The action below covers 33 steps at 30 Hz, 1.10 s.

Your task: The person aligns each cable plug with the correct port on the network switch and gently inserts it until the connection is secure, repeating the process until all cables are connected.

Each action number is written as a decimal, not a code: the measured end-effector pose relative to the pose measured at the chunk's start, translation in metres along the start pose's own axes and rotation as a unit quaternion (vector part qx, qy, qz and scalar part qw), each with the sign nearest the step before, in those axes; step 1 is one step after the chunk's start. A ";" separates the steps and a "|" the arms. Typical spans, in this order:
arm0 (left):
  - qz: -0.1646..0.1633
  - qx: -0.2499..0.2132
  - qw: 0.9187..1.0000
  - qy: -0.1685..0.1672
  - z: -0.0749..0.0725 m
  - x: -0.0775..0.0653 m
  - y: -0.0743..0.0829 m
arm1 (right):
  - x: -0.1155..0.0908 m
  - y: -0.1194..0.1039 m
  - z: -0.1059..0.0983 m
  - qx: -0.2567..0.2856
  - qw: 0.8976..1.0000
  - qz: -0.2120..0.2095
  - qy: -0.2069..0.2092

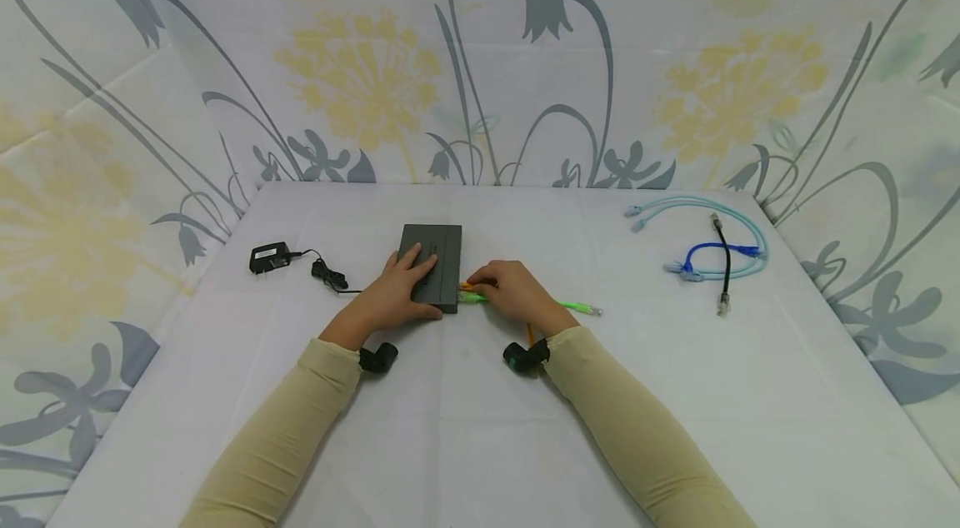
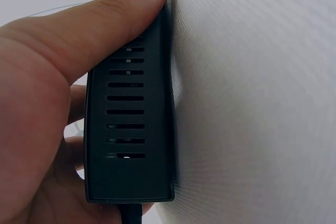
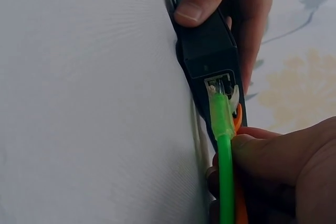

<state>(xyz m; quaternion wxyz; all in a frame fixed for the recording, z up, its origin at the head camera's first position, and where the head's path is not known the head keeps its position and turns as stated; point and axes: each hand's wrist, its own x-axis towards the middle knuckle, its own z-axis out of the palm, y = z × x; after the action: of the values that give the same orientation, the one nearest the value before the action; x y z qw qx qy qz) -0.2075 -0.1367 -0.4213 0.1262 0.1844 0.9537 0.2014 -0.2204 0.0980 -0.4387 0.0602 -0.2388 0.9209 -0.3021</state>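
A flat black network switch [image 1: 439, 278] lies on the table in the head view. My left hand [image 1: 386, 293] holds it, fingers spread over its top and thumb against its near side; the left wrist view shows that thumb [image 2: 126, 11] lying on the side with the vent slots [image 2: 125, 112]. On the switch's right side, my right hand [image 1: 516, 291] pinches an orange network cable [image 3: 239, 116] close to its plug. A green network cable [image 3: 224, 166] sits with its plug at a port beside the orange one. The orange plug's tip is hidden behind the green cable.
A black power adapter [image 1: 268, 257] lies left, its bundled cord [image 1: 327, 275] running to the switch. At the right lie a light-blue cable [image 1: 738, 216], a blue cable [image 1: 705, 246] and a short black cable [image 1: 727, 266]. A patterned cloth hangs behind the white table.
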 end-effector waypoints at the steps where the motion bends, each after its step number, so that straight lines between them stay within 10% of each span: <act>1: 0.001 0.000 1.000 0.000 0.000 0.000 0.000 | 0.000 0.000 -0.001 -0.001 1.000 0.000 -0.001; 33: 0.008 -0.006 1.000 0.001 0.002 0.001 -0.002 | -0.018 0.043 -0.055 0.002 0.996 0.081 0.035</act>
<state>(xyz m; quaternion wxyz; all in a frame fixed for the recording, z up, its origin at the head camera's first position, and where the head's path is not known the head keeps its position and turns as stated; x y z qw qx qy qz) -0.2086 -0.1374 -0.4240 0.1244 0.1913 0.9512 0.2079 -0.2357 0.1654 -0.4200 0.0528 -0.1521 0.9381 -0.3066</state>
